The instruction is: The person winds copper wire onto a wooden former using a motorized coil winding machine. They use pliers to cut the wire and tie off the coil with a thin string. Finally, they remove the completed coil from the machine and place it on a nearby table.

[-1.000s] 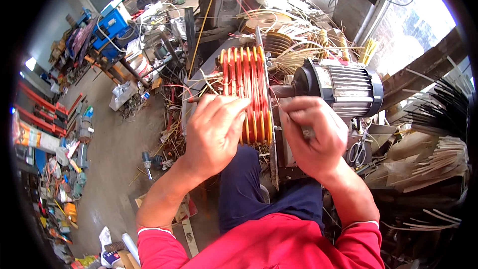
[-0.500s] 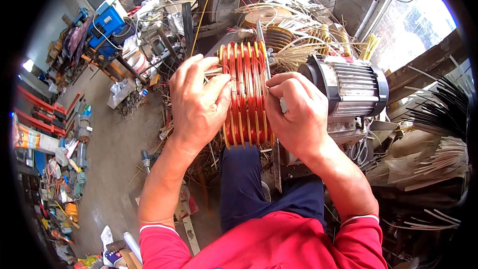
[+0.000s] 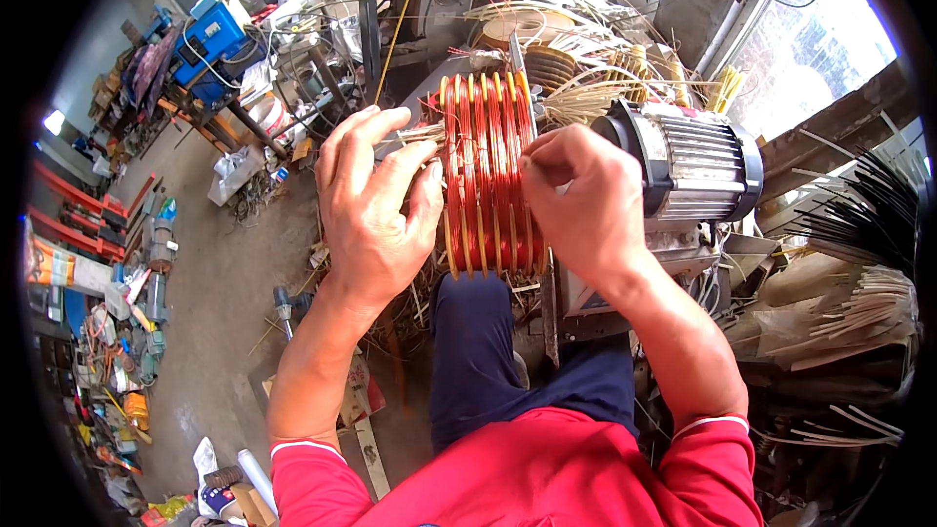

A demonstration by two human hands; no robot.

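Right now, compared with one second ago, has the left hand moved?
Yes: judged against the silver-and-black motor, the left hand has shifted left, farther away from it.

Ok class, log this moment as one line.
left hand: left edge of red-wire spool | right hand: curled at spool's right edge, contents unclear | motor: right of spool

White glare at upper-right window (image 3: 828, 27)

Wire coils (image 3: 493, 215) glossy, metallic; motor (image 3: 698, 161) ribbed, shiny metal; trousers (image 3: 473, 351) matt cloth.
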